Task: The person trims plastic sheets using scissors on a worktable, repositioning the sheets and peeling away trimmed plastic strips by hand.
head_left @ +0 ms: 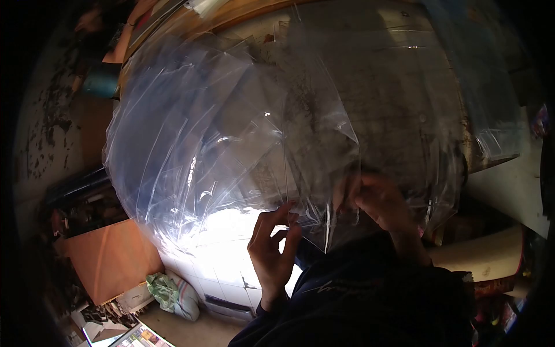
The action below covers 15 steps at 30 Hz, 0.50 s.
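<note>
Clear plastic sheets (231,127) lie in a loose, overlapping pile across the table (393,110), with glare on their creases. At the near edge my left hand (274,246) has its thumb and fingertips pinched on the edge of a plastic sheet. To its right, my right hand (378,202) is bent over the near edge of the plastic, its fingers curled and dark. Motion blur and shadow hide what, if anything, is between the right fingers. Folded plastic lies between the two hands.
An orange-brown board (113,260) stands at the lower left, beside a green and white bag (173,294) on the floor. More plastic sheeting (491,121) hangs at the right. A teal object (101,82) is at the upper left, and a rolled cream item (480,254) is at the lower right.
</note>
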{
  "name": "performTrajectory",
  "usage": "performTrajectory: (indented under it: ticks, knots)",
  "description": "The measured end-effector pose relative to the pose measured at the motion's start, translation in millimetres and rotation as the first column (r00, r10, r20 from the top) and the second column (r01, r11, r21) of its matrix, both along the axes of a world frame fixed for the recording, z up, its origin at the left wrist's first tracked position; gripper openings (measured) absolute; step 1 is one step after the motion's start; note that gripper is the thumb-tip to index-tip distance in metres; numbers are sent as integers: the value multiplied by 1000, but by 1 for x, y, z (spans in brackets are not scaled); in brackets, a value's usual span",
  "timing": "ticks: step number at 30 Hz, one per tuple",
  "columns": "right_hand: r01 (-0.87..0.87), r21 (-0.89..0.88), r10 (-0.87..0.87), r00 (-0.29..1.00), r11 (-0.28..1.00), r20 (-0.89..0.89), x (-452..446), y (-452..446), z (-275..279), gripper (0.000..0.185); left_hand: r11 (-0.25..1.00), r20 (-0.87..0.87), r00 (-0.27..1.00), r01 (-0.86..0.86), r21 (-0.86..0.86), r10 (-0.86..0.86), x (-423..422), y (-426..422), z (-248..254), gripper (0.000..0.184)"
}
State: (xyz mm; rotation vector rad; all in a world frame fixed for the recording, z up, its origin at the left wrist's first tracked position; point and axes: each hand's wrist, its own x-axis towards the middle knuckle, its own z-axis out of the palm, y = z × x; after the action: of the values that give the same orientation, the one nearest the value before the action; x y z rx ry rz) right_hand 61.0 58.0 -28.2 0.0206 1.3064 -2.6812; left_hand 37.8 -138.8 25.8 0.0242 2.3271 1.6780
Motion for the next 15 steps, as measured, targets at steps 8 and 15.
performTrajectory:
  ticks: [8,15]
  knots:
    - [101,286,-67,990,953,-125,7,2,1,2,960,-14,994,-102,261,109,6,5,-10,19]
    - [238,207,-112,868,949,-484,-21,-31,50,6,829,-408,799,-191,525,442,2,12,15,11]
